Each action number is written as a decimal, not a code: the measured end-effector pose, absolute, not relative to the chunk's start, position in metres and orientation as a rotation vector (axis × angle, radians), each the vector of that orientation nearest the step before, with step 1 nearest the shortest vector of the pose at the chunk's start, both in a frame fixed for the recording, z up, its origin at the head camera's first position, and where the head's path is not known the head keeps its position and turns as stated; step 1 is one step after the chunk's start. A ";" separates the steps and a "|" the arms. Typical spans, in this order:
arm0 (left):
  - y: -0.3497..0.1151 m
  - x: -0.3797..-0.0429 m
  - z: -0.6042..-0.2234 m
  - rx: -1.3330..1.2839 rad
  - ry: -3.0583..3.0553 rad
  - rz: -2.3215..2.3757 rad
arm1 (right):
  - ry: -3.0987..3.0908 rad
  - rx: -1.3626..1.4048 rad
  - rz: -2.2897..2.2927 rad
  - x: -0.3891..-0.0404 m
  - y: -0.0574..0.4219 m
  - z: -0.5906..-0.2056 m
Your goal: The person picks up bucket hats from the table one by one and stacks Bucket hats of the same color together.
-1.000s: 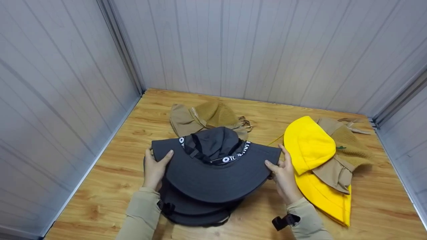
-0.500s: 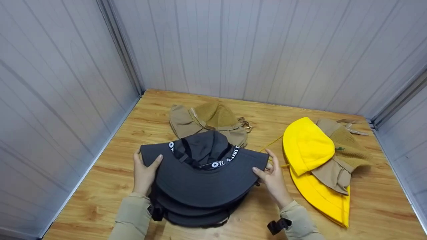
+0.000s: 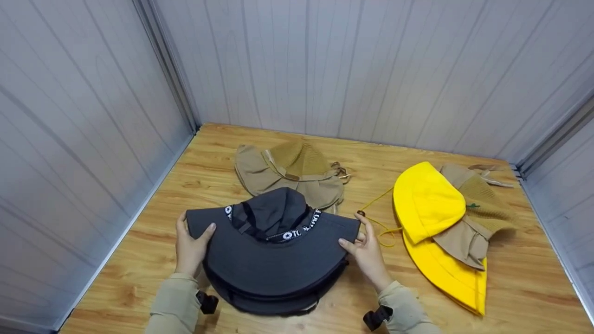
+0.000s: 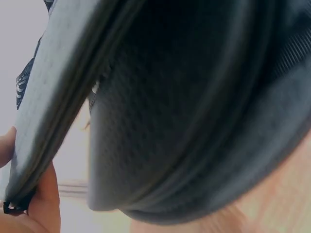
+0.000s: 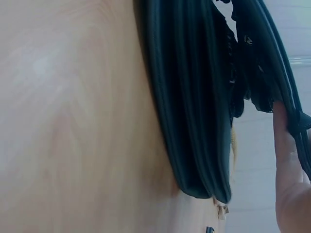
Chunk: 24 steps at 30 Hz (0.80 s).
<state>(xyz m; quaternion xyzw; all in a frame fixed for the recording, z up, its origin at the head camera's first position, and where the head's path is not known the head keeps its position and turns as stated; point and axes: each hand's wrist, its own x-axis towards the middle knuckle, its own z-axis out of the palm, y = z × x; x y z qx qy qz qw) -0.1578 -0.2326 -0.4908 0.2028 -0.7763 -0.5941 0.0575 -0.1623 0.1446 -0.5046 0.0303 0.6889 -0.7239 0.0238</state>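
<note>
A dark grey wide-brimmed sun hat (image 3: 274, 269) is stretched between both hands, its brim toward the camera and a lettered band showing inside. My left hand (image 3: 191, 250) pinches the brim's left end, thumb on top and fingers beneath. The right hand (image 3: 366, 255) pinches the opposite end in the same way. Below it lie more dark hats (image 3: 274, 308), mostly hidden in the head view. The right wrist view shows their stacked brims (image 5: 184, 121) on the table, with a gap between the stack and the held brim near the right hand.
A tan sun hat (image 3: 301, 169) lies just behind the dark hats. On the right, yellow hats (image 3: 429, 204) overlap another tan hat (image 3: 487, 199), and a yellow cord (image 3: 380, 225) trails toward the right hand. Panelled walls (image 3: 325, 69) border the wooden table (image 3: 125, 269).
Both hands have moved the held dark hat left and toward the camera, lower over the stack. More of the tan hat behind and the yellow cord now shows.
</note>
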 end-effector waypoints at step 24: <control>-0.239 -0.165 -0.517 0.677 -2.593 -1.601 | 2.218 0.192 -2.082 -0.162 0.139 -0.533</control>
